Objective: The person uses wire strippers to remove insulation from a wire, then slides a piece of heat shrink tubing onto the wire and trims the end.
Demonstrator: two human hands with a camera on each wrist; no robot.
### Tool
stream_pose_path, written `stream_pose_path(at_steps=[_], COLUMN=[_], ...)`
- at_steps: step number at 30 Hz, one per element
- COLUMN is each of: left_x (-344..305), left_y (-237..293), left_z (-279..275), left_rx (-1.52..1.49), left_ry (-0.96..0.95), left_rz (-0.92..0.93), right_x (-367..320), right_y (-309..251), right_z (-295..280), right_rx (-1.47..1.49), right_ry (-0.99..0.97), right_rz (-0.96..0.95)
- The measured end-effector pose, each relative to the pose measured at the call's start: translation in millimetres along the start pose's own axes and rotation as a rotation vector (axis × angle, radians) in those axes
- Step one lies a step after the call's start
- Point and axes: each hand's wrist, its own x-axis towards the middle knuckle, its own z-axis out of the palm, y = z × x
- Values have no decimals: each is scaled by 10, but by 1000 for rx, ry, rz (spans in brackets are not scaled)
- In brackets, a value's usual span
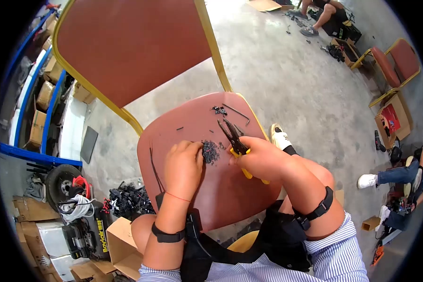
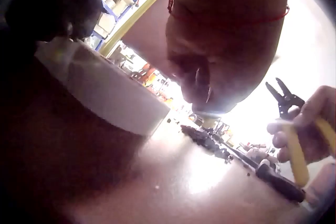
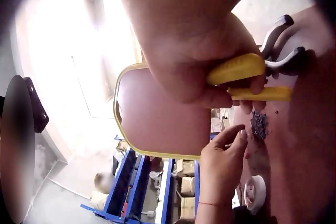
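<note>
My right hand (image 1: 263,155) grips yellow-handled pliers (image 1: 239,148), their dark jaws apart and pointing toward the chair back. The pliers also show in the left wrist view (image 2: 296,153) and the right wrist view (image 3: 239,70). On the red seat (image 1: 221,195) lies a pile of small dark pieces (image 1: 210,152). My left hand (image 1: 183,167) is at the pile's left edge, fingers loosely bent; in the right wrist view, thumb and forefinger tips are close together with nothing visible between them. Past the pliers are a hex key (image 1: 236,113) and small black parts (image 1: 219,110).
Dark cable ties (image 1: 155,168) lie along the seat's left side. The chair back (image 1: 131,42) rises at its far side. Blue shelving (image 1: 28,103), a tyre (image 1: 61,184) and an open carton (image 1: 124,244) are at the left. Other people sit at the right.
</note>
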Motion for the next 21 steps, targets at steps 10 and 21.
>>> stream_pose_path(at_steps=[10,21], left_x=[-2,23], left_y=[-45,-23], left_z=[138,130], left_rx=[98,69], left_ry=[-4,-13], left_rz=[55,62], right_x=[-148,-107], right_y=[65,5], right_z=[-10,46], right_rx=[-21,-103], right_ry=[9,-4], right_rz=[-57,-189])
